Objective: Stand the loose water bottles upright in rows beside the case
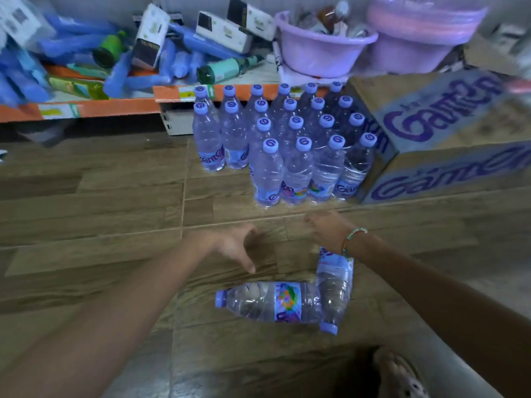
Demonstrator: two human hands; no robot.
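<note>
Several clear water bottles with purple caps (290, 145) stand upright in rows on the wood-pattern floor, left of a cardboard case (448, 133). Two loose bottles lie on the floor nearer to me: one on its side with its cap to the left (267, 301), another (334, 288) lying across its base end with its cap toward me. My left hand (232, 242) hovers above the floor in front of the rows, thumb and fingers spread, holding nothing. My right hand (327, 228), with a beaded bracelet at the wrist, reaches toward the front row, fingers loose and empty.
A low orange-edged shelf (115, 107) behind the rows carries blue packets, boxes and cans. Purple plastic basins (324, 50) sit behind the case. A foot in a light clog (399, 374) is at the bottom right.
</note>
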